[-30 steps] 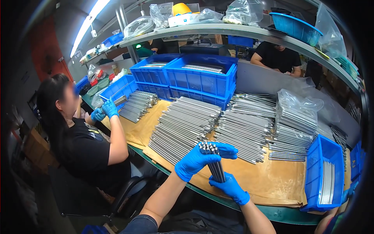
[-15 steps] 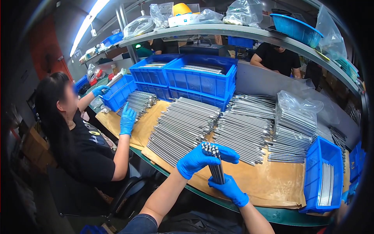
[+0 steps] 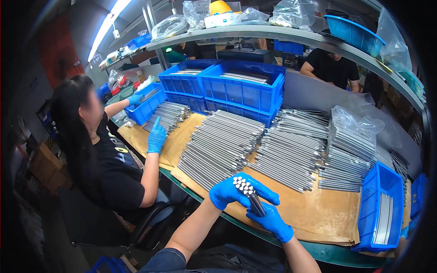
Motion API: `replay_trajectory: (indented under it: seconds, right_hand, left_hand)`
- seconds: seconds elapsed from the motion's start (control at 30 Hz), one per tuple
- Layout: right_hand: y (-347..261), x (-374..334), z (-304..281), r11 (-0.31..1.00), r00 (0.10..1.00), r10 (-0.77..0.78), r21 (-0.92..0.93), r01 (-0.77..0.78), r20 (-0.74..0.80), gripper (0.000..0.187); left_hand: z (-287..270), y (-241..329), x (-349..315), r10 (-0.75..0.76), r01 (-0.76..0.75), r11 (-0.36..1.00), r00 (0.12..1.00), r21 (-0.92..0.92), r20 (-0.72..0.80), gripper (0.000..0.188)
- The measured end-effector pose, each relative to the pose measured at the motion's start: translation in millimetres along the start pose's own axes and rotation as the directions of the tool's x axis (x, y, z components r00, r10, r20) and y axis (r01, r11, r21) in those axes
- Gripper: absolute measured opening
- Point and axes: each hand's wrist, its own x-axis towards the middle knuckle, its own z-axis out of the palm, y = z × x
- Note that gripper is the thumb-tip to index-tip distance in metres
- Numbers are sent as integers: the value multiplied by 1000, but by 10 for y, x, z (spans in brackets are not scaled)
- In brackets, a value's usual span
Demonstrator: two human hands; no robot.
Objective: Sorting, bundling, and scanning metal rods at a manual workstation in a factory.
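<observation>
Faintly, the worktop's (image 3: 327, 252) right-end bin (image 3: 418, 191) is yellow-marked; rods (image 3: 244, 185), bottoms hidden, are held by the right hand (image 3: 274, 222), loosely cupped by the left hand (image 3: 227, 192).

green bench (image 3: 327, 252) | brown paper (image 3: 330, 216) on top | metal rods (image 3: 221, 143) in rows on paper | stacked blue bins (image 3: 241, 94) behind

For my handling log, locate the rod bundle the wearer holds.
In the head view, the bundle is below and just right of centre, left hand at its upper end, right hand at its lower end.
</observation>
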Motion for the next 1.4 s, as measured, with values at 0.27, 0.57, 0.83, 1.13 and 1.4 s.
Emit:
replay_trajectory:
  seconds: [0.27,0.57,0.83,1.13,1.4]
  right_hand:
    - [20,18,71,937,970,-235,-280,209,-61,33]
    - [-44,-74,100,989,975,-143,18,148,-168,33]
    - [-17,-67,73,992,984,-80,84,95,-160,27]
    - [-72,-27,38,971,985,-44,225,81,-167,21]
    - [-156,-57,-8,958,981,82,283,-30,-174,23]
  left_hand:
    - [-224,-110,-186,105,-129,987,970,98,220,74]
    - [183,14,27,-67,67,998,998,13,8,88]
    - [435,107,210,77,-96,995,923,-31,-378,89]
    - [182,-165,81,67,-52,997,954,57,-293,85]
    - [-129,-667,137,-94,104,994,980,46,-176,42]
